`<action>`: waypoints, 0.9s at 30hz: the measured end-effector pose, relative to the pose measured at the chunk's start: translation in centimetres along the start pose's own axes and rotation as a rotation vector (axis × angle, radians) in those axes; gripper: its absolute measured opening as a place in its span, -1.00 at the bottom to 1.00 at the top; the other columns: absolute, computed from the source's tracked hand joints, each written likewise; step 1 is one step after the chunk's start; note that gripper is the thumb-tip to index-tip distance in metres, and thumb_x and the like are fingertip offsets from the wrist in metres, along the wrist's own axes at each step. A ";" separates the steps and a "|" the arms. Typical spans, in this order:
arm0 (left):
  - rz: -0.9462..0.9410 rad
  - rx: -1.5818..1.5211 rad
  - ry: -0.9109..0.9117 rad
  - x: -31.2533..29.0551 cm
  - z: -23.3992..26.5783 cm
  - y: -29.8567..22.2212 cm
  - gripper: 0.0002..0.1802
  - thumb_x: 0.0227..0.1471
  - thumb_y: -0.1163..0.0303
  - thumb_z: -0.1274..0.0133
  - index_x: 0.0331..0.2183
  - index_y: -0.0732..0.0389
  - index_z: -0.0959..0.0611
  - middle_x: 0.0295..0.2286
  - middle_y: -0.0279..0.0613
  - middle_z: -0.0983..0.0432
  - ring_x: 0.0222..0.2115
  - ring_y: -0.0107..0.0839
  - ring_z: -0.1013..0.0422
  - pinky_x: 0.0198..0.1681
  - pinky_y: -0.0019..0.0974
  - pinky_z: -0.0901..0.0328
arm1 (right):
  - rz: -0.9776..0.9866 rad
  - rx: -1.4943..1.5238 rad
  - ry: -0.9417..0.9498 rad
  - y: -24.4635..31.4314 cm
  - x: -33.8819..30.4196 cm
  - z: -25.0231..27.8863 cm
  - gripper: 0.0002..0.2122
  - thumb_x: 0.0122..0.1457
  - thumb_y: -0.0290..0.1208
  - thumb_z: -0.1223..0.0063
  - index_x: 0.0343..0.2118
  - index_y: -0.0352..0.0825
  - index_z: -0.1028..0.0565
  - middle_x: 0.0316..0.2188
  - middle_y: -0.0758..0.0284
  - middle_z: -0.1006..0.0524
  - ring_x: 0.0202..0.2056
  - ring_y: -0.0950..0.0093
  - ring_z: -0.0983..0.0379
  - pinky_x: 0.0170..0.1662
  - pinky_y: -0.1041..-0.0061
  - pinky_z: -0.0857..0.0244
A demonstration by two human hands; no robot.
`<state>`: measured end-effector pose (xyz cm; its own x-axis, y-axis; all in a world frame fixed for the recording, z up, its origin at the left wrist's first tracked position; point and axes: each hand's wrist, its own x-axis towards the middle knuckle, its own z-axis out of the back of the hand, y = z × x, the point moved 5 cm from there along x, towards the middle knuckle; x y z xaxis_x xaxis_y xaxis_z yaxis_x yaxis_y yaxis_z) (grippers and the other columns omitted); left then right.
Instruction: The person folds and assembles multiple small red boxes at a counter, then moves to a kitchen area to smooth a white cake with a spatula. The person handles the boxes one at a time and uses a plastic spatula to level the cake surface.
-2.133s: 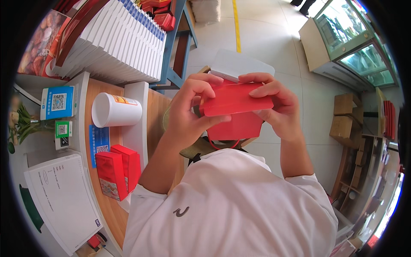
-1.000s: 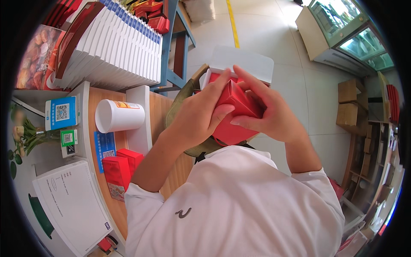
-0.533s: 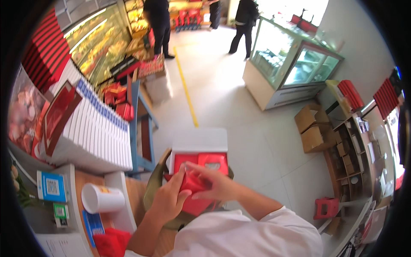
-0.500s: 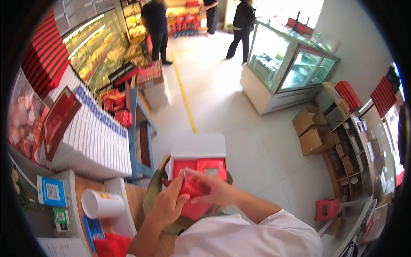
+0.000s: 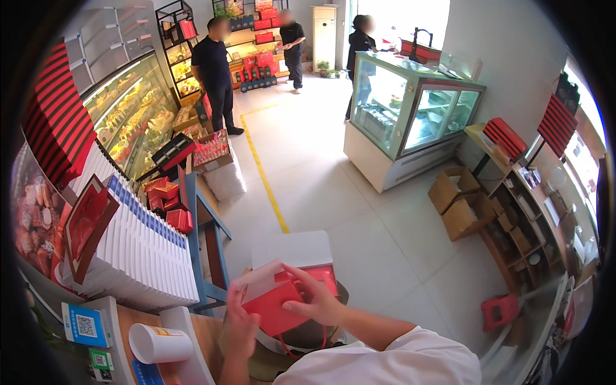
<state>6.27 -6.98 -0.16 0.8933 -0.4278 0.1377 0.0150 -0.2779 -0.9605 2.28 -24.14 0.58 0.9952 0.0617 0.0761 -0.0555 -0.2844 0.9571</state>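
Note:
A red paper bag (image 5: pixel 276 309), tilted with a paler flap or panel at its top, is between my two hands. A red cord handle (image 5: pixel 288 346) loops down from its lower edge. My left hand (image 5: pixel 241 326) grips its left side, thumb toward the front. My right hand (image 5: pixel 319 300) holds its right side, with the thumb on the front and the fingers at the upper edge. Just behind the bag stands a box with a raised white lid (image 5: pixel 292 247) and red contents (image 5: pixel 328 277), partly covered by the bag and my right hand. An olive-green rounded surface (image 5: pixel 308 333) shows below.
To the left are a white mug (image 5: pixel 157 343), a code stand (image 5: pixel 86 325), stacked white boxes (image 5: pixel 138 237) and a blue wooden stand (image 5: pixel 208 244). A glass display case (image 5: pixel 410 122), cardboard boxes (image 5: pixel 463 208) and a red stool (image 5: pixel 499 312) stand right. Several people are farther off.
My hands have lifted and spread apart around the red bag, which now shows its pale flap and cord handle. My head view has tilted up, showing more of the shop.

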 end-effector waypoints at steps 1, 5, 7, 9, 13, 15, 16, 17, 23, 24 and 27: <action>0.046 0.061 -0.014 -0.3 0.0 0.8 -0.01 -0.05 0.19 -0.15 0.19 0.25 0.12 0.08 -0.02 -0.09 0.08 -0.27 -0.12 0.09 -0.24 -0.12 | 0.055 0.000 0.017 0.0 0.0 -0.3 -0.24 0.03 -0.49 -0.17 0.25 -0.18 0.02 -0.03 0.32 -0.27 -0.04 0.52 -0.26 -0.03 0.53 -0.22; 0.134 0.219 0.033 -0.7 -0.2 0.0 -0.09 -0.12 0.34 -0.21 0.15 0.28 -0.04 0.03 -0.05 -0.17 0.02 -0.33 -0.18 0.06 -0.26 -0.15 | 0.114 -0.042 0.076 0.9 0.8 0.5 -0.27 0.07 -0.39 -0.13 0.24 -0.23 0.04 0.08 0.26 -0.19 0.07 0.43 -0.19 0.07 0.40 -0.16; 0.181 0.333 0.185 -0.7 -0.5 -1.2 -0.13 -0.13 0.33 -0.23 0.12 0.29 -0.12 0.01 -0.05 -0.20 -0.01 -0.32 -0.22 0.04 -0.27 -0.16 | 0.071 0.004 0.130 2.9 1.7 1.1 -0.37 0.10 -0.42 -0.10 0.21 -0.27 -0.07 0.06 0.25 -0.24 0.04 0.45 -0.22 0.06 0.47 -0.16; 0.176 0.408 0.191 -0.2 -0.8 -2.3 -0.12 -0.16 0.33 -0.26 0.12 0.28 -0.14 0.01 -0.04 -0.20 -0.02 -0.31 -0.23 0.04 -0.27 -0.17 | 0.092 -0.290 0.325 3.5 2.2 0.3 -0.50 0.19 -0.34 0.03 0.18 -0.29 -0.16 0.01 0.25 -0.33 0.02 0.47 -0.25 0.00 0.53 -0.20; 0.000 0.645 0.002 0.6 0.4 -2.7 -0.06 -0.20 0.33 -0.27 0.15 0.25 -0.11 0.03 0.01 -0.19 0.01 -0.20 -0.23 0.03 -0.24 -0.19 | -0.143 -0.148 0.199 3.2 2.7 -0.1 -0.58 0.25 -0.35 0.16 0.17 -0.27 -0.20 -0.04 0.30 -0.38 -0.07 0.55 -0.30 -0.05 0.57 -0.24; -0.251 1.090 -0.061 0.9 0.0 -2.9 0.02 -0.23 0.19 -0.27 0.16 0.27 -0.08 0.04 0.09 -0.15 0.06 -0.03 -0.14 0.12 -0.01 -0.02 | -0.123 -0.056 0.062 1.4 3.0 0.4 -0.58 0.25 -0.35 0.16 0.17 -0.25 -0.20 -0.03 0.32 -0.37 -0.08 0.56 -0.30 -0.05 0.56 -0.24; -0.286 1.176 -0.044 0.8 -0.7 -2.9 0.04 -0.24 0.13 -0.28 0.16 0.28 -0.07 0.05 0.11 -0.14 0.08 0.00 -0.11 0.14 0.06 0.04 | -0.059 -0.068 0.017 0.8 3.1 0.3 -0.57 0.26 -0.34 0.20 0.19 -0.26 -0.16 0.01 0.34 -0.32 -0.06 0.60 -0.23 -0.10 0.60 -0.23; -0.324 1.261 -0.028 0.9 -1.4 -2.9 0.07 -0.25 0.08 -0.28 0.16 0.28 -0.06 0.06 0.14 -0.12 0.10 0.04 -0.08 0.16 0.12 0.11 | -0.076 -0.055 -0.004 0.7 3.1 0.1 -0.56 0.27 -0.33 0.21 0.20 -0.26 -0.15 0.02 0.33 -0.31 -0.05 0.59 -0.23 -0.08 0.60 -0.23; -0.222 1.365 -0.089 1.6 -2.0 -2.0 0.37 -0.48 -0.09 -0.36 0.18 0.28 0.09 0.11 0.17 0.05 0.14 0.11 0.05 0.15 0.18 0.17 | -0.083 0.037 0.086 1.1 2.6 -0.9 -0.54 0.28 -0.24 0.24 0.19 -0.30 -0.12 0.05 0.21 -0.29 0.03 0.46 -0.24 0.06 0.49 -0.17; -0.240 1.361 -0.076 1.4 -1.7 -1.7 0.36 -0.48 -0.08 -0.37 0.18 0.28 0.08 0.10 0.17 0.04 0.12 0.12 0.03 0.14 0.18 0.15 | -0.056 -0.034 0.119 1.2 2.7 -0.9 -0.52 0.27 -0.23 0.21 0.20 -0.27 -0.11 0.04 0.18 -0.29 0.04 0.43 -0.24 0.07 0.46 -0.18; -0.324 1.329 -0.054 0.8 -2.0 -2.4 0.32 -0.52 0.10 -0.41 0.18 0.27 0.04 0.07 0.19 0.01 0.08 0.14 -0.02 0.10 0.11 0.02 | -0.171 -0.015 0.171 1.7 3.3 -0.9 -0.50 0.27 -0.31 0.22 0.24 -0.25 0.00 0.08 0.20 -0.26 0.08 0.43 -0.21 0.09 0.46 -0.14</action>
<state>6.01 -8.39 2.79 0.7828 -0.4603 0.4187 0.6137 0.6821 -0.3976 5.35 -23.51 2.70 0.9622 0.2692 -0.0426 0.1104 -0.2422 0.9639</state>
